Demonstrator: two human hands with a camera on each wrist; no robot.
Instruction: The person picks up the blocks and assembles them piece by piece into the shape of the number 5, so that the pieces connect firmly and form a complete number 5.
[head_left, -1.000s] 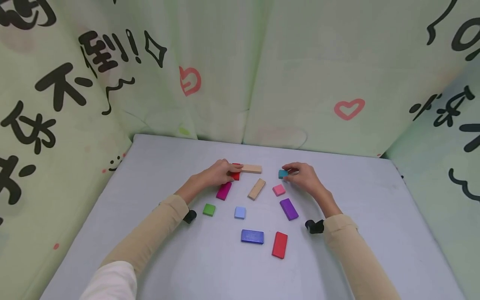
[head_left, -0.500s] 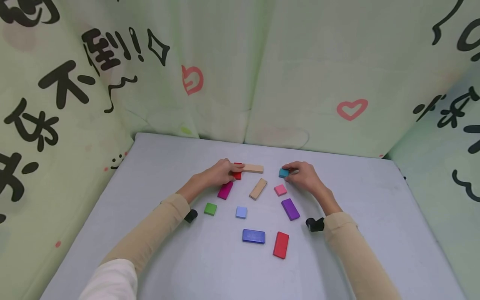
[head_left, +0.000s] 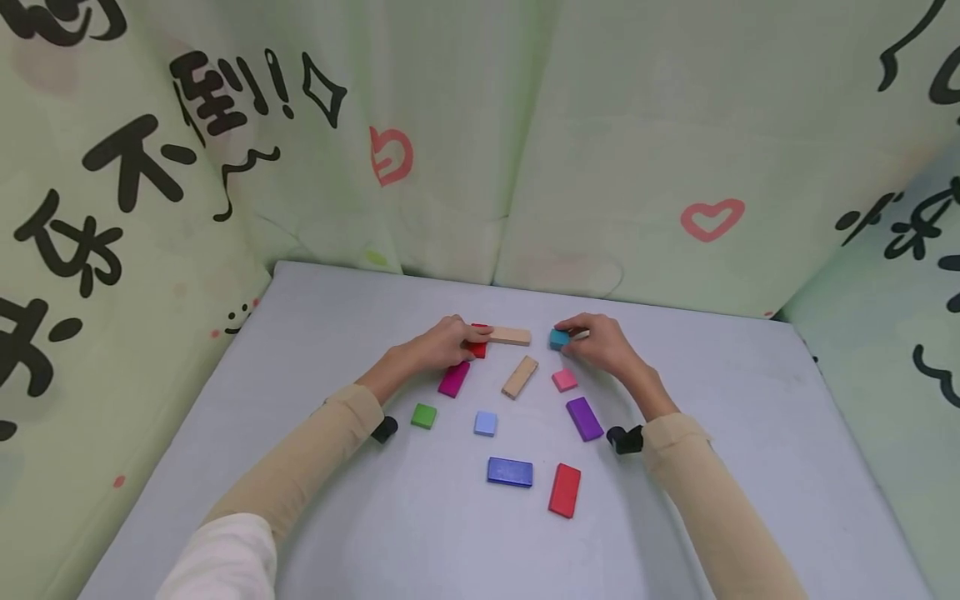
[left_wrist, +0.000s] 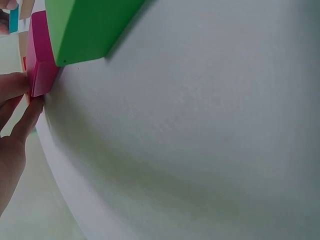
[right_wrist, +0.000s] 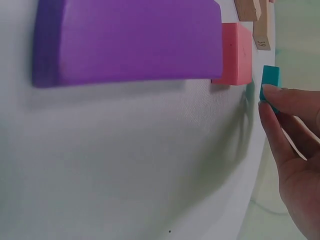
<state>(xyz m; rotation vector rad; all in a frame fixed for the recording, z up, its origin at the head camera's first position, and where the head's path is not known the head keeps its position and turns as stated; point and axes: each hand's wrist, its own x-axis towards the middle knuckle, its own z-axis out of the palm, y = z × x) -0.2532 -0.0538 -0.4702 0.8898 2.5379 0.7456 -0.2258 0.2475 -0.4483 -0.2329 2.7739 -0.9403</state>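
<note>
At the back of the table, my left hand (head_left: 442, 343) holds a red block (head_left: 478, 350) between its fingers and thumb. That block touches or nearly touches the left end of a long bare-wood block (head_left: 510, 336); the fingers cover part of it. In front of this hand lies a magenta block (head_left: 453, 379), which largely hides the red one in the left wrist view. My right hand (head_left: 603, 343) pinches a small teal block (right_wrist: 271, 82) by thumb and fingertips, to the right of the long wooden block and apart from it. A pink block (head_left: 564, 380) lies just before that hand.
A second wooden block (head_left: 520, 377) lies slanted between the hands. Nearer me are a green block (head_left: 423, 416), a light blue block (head_left: 485, 423), a purple block (head_left: 585, 418), a dark blue block (head_left: 510, 472) and another red block (head_left: 564, 490). A printed curtain (head_left: 450, 208) hangs behind the table.
My right hand has shifted a little left and back with the teal block, closer to the long wooden block. The left hand stays at the red block. The head view has turned slightly.
</note>
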